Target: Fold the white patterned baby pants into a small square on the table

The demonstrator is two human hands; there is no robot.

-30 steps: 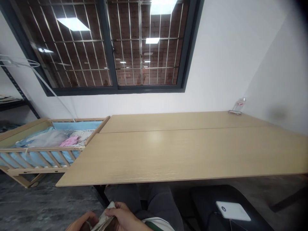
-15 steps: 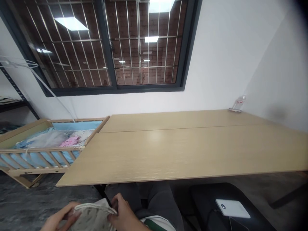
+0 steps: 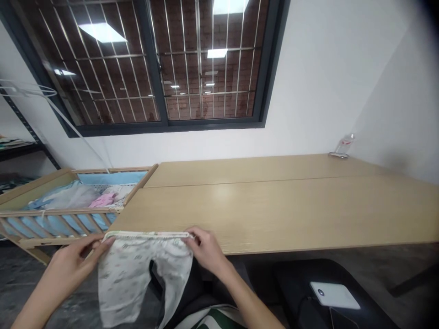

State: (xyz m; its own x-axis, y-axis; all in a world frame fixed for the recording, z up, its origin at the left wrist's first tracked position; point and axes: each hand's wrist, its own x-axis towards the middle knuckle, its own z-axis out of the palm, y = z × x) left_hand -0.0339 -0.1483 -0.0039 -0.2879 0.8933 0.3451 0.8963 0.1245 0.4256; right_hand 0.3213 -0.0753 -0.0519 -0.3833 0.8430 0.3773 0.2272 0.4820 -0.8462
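A small pair of white patterned baby trousers (image 3: 137,269) hangs by its waistband at the near edge of the wooden table (image 3: 274,210). My left hand (image 3: 73,260) pinches the left end of the waistband. My right hand (image 3: 206,249) pinches the right end, resting against the table edge. The waistband is stretched flat between them and both legs dangle down over my lap.
A wooden baby cot (image 3: 65,205) with blue lining and heaped clothes stands against the table's left end. A small clear stand (image 3: 341,148) sits at the table's far right. A white power bank (image 3: 334,294) lies on a black chair at my right. Barred window behind.
The bunched cloth in my lap has been lifted up to the table edge and spread out. Both hands moved up and apart, stretching the waistband.
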